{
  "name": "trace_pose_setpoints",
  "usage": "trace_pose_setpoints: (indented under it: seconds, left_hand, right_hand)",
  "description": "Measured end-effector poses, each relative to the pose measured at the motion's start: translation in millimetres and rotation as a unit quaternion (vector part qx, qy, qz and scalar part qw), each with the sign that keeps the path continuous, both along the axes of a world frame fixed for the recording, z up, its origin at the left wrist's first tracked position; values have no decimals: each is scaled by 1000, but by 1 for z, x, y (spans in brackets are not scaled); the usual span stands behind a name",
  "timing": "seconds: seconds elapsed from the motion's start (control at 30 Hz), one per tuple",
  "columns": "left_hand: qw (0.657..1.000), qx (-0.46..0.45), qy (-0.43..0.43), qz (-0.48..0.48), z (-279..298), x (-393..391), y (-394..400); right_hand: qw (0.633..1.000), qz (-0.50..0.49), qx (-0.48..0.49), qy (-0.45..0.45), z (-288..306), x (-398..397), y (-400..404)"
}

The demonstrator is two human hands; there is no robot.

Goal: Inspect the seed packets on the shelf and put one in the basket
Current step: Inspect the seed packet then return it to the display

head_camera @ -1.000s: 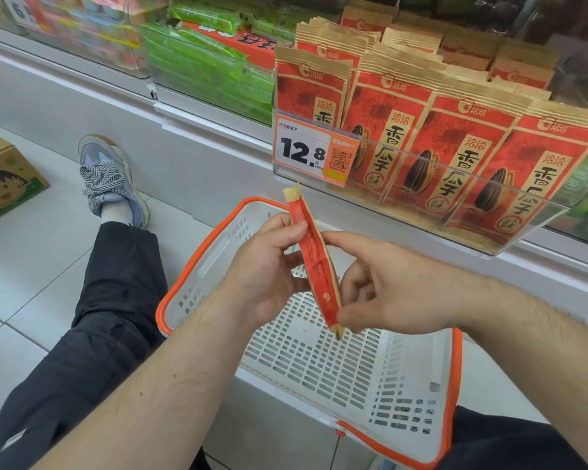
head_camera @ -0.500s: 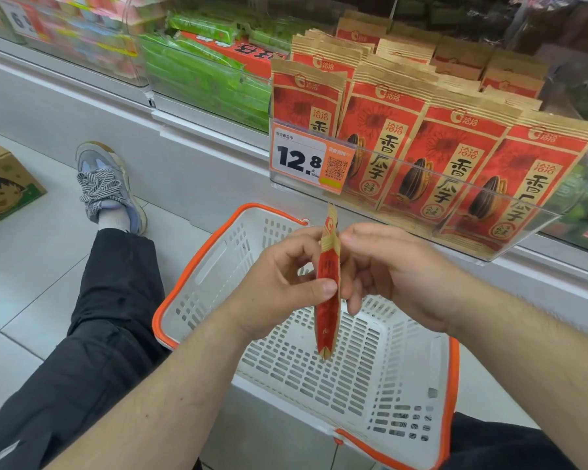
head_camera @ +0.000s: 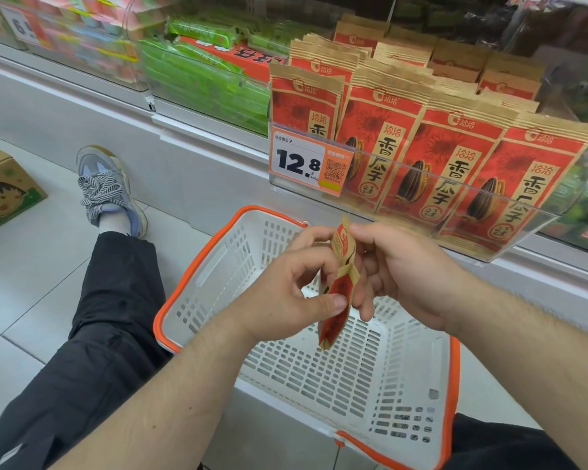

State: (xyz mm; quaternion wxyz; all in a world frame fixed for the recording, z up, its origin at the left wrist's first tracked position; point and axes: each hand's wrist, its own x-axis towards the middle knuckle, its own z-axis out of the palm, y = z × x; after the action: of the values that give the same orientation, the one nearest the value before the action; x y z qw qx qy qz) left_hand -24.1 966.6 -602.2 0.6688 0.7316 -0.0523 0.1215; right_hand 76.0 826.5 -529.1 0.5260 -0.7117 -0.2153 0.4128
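Seed packet point(head_camera: 339, 293): edge-on, pinched between fingers of left hand point(head_camera: 286, 296) and right hand point(head_camera: 404, 276) above the basket point(head_camera: 197, 266); inspection step, next likely lowering it in.

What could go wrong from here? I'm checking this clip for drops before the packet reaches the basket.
The seed packet hangs edge-on, pinched only by fingertips of the left hand and right hand; it could slip while being turned. It is above the basket, so a fall would probably land inside unplaced. Its top sits near the clear shelf bin and might bump it.
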Motion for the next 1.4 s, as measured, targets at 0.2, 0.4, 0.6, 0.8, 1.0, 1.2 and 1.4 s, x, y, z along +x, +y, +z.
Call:
trace_pose_setpoints:
  seconds: [0.2, 0.4, 0.6, 0.8, 1.0, 1.2, 1.4]
  left_hand:
    - [1000, 5, -3, -3, -2, 2, -1]
    - [996, -87, -22, 19, -2, 3, -2]
    - [872, -479, 10, 101, -11, 4, 19]
    - [764, -627, 29, 147, -3, 0, 17]
    - [742, -656, 45, 131, -5, 0, 19]
    - [729, -671, 46, 124, -5, -1, 20]
    - [792, -582, 117, 140, 5, -3, 19]
  right_hand:
    - [1000, -17, -2, 9, 3, -2, -1]
    - [999, -10, -39, -31, 8, -3, 1]
    - [978, 26, -126, -162, 9, -3, -2]
    - [977, 69, -99, -176, 6, -9, -3]
    - [980, 17, -60, -189, 4, -10, 1]
    - [984, 36, -58, -163, 6, -7, -2]
    - [984, 50, -109, -134, -1, -5, -2]
